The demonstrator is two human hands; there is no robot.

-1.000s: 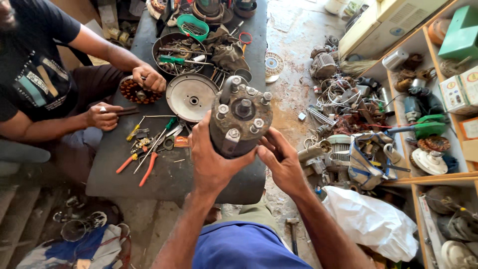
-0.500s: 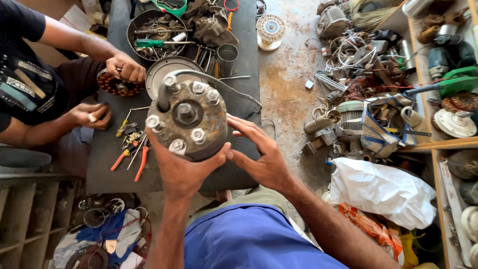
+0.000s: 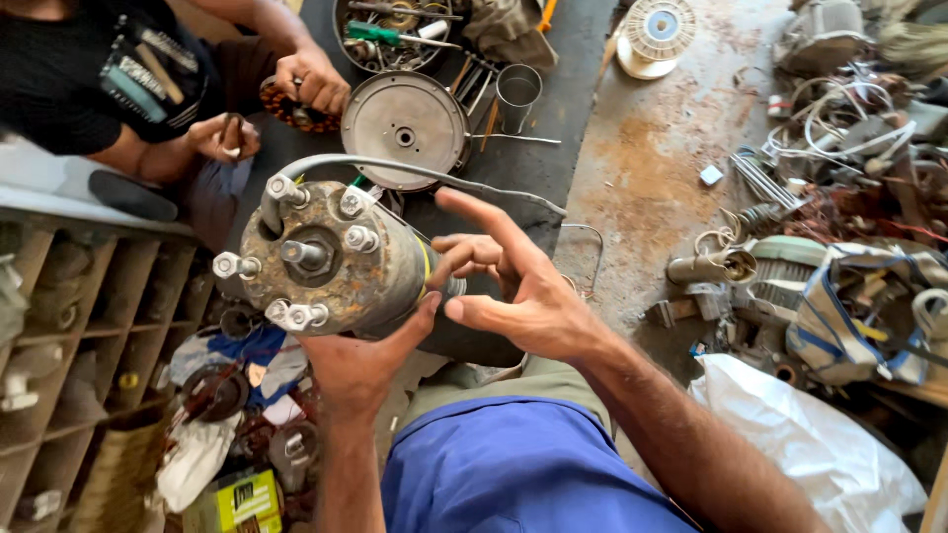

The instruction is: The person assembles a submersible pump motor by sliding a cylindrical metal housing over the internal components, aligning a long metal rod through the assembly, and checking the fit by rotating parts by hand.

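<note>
I hold a rusty round motor housing [image 3: 331, 259] with several bolts and a centre shaft on its end face. My left hand [image 3: 365, 355] grips it from below, thumb along its side. My right hand [image 3: 509, 286] is at the housing's right side with fingers spread, fingertips near its body. A grey cable [image 3: 415, 173] arcs from the top of the housing to the right. I wear blue trousers [image 3: 513, 469].
A second person in a black shirt [image 3: 118, 79] sits at the far left, hands on small parts. On the dark mat lie a round metal cover plate [image 3: 405, 123], a steel cup [image 3: 517, 94], a pan of tools [image 3: 390, 30]. Wooden shelving [image 3: 89, 345] stands left; scrap parts and a white bag [image 3: 820, 444] right.
The motor housing has swung left and lower in view, now over the floor beside the shelving. My right hand's fingers have opened out from its side.
</note>
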